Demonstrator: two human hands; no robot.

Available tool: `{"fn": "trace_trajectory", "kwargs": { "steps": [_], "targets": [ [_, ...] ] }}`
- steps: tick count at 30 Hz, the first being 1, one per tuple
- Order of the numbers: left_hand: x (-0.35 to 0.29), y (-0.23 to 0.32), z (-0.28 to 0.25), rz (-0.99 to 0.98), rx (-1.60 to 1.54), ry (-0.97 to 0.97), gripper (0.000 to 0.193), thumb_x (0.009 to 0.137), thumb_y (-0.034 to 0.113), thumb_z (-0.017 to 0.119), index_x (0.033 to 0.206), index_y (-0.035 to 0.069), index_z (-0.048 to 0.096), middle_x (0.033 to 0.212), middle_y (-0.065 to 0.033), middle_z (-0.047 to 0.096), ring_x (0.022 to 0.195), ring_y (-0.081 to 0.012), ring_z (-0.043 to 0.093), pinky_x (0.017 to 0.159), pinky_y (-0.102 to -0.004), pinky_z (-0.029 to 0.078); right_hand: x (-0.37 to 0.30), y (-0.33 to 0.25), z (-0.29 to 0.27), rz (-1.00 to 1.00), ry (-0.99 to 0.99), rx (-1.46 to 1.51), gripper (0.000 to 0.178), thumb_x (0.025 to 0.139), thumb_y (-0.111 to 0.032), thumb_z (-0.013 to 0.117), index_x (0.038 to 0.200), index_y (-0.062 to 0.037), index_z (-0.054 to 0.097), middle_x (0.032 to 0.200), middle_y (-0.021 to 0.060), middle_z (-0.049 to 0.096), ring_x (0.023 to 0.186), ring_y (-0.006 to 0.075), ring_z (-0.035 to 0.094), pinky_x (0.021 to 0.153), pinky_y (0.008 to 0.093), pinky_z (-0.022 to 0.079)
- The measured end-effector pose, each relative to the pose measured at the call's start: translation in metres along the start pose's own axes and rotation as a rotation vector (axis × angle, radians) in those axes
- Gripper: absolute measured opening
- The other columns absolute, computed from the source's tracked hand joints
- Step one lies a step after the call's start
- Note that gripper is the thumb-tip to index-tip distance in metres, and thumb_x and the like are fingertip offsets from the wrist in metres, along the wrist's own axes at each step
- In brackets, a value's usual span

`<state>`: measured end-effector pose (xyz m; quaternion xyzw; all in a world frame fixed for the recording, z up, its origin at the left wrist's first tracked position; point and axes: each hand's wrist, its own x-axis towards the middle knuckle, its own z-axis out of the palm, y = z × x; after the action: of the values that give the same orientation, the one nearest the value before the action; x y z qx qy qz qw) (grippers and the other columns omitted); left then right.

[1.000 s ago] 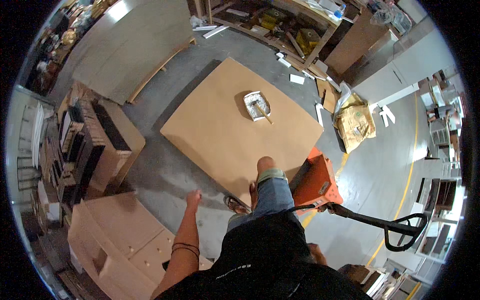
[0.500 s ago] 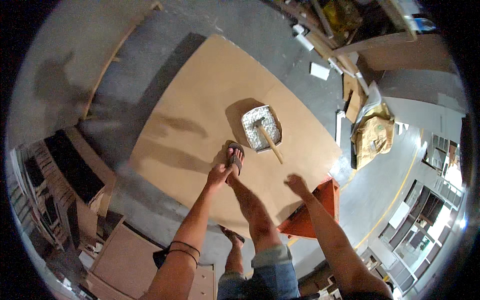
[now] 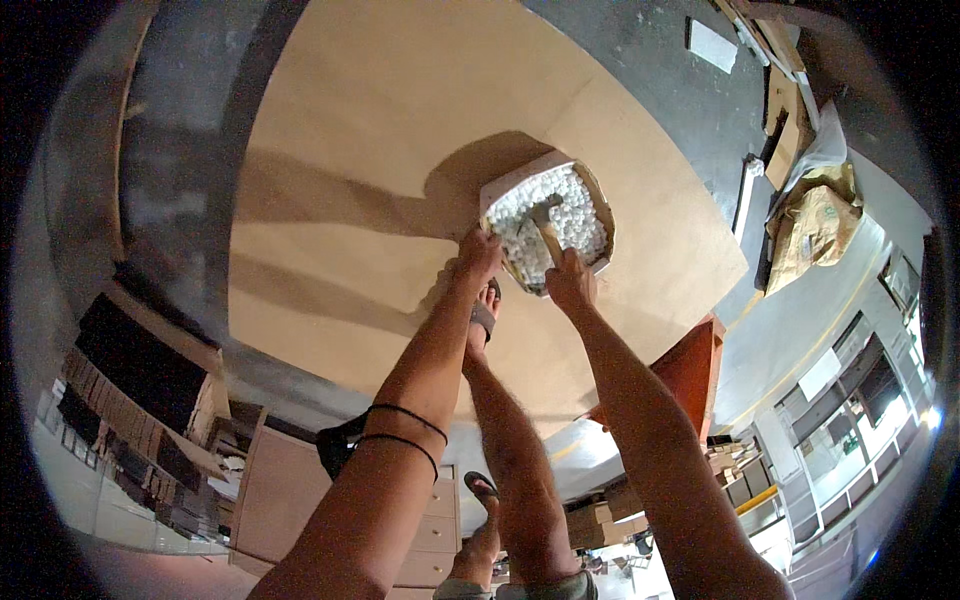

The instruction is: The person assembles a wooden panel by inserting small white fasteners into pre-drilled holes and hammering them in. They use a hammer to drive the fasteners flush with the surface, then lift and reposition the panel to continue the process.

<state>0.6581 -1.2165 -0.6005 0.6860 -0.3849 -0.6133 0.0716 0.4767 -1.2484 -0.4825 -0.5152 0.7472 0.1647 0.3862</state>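
Note:
A white box with a brownish rim (image 3: pixel 512 186) stands on a large brown board, filled with small white lumps (image 3: pixel 578 212). On the lumps lies the dark head of a hammer (image 3: pixel 548 230), its wooden handle pointing toward me. My right hand (image 3: pixel 572 282) is closed round the end of that handle. At the near left corner of the box, my left hand (image 3: pixel 481 254) has its fingers closed at the rim; the fingertips are partly hidden. One sandalled foot (image 3: pixel 484 308) rests on the board just below the left hand.
The brown board (image 3: pixel 340 110) covers much of the floor. An orange-red metal piece (image 3: pixel 690 365) stands at its near right edge. A crumpled brown paper sack (image 3: pixel 815 235) and scraps lie to the right. Stacked dark panels (image 3: pixel 140 350) and a drawer cabinet (image 3: pixel 433 535) are on the left and near side.
Both hands have reached forward to the box. My right hand has taken hold of the hammer's handle, and my left has come to the box's rim. The view has moved closer.

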Motion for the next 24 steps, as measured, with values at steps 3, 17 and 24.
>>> {"fn": "trace_trajectory", "kwargs": {
  "steps": [3, 17, 24],
  "targets": [
    [-0.046, 0.021, -0.021, -0.155, -0.164, -0.065, 0.04, 0.082, 0.024, 0.058, 0.112, -0.001, 0.047, 0.105, -0.0266, 0.055, 0.087, -0.0354, 0.06, 0.071, -0.0443, 0.049, -0.042, -0.011, -0.025, 0.065, 0.011, 0.069, 0.027, 0.073, -0.023, 0.059, 0.091, -0.004, 0.053, 0.076, 0.0217, 0.061, 0.075, 0.042, 0.061, 0.064, 0.052, 0.048],
    [-0.296, 0.174, -0.167, -0.021, -0.229, -0.08, 0.04, 0.081, 0.018, 0.062, 0.115, -0.001, 0.053, 0.097, -0.013, 0.062, 0.091, -0.0275, 0.06, 0.077, -0.0414, 0.05, -0.296, -0.076, -0.249, -0.12, -0.053, 0.24, 0.029, 0.076, -0.024, 0.061, 0.09, 0.0008, 0.058, 0.077, 0.0242, 0.061, 0.076, 0.0441, 0.059, 0.066, 0.0498, 0.047],
    [-0.457, 0.244, -0.26, -0.309, -0.817, -0.029, 0.027, 0.091, 0.015, 0.056, 0.112, -0.002, 0.054, 0.11, -0.016, 0.054, 0.102, -0.0275, 0.057, 0.083, -0.0453, 0.056, -0.392, -0.108, -0.373, -0.229, -0.023, 0.339, 0.03, 0.076, -0.025, 0.066, 0.069, 0.0021, 0.055, 0.059, 0.0174, 0.052, 0.056, 0.025, 0.054, 0.056, 0.0398, 0.044]
  ]
}}
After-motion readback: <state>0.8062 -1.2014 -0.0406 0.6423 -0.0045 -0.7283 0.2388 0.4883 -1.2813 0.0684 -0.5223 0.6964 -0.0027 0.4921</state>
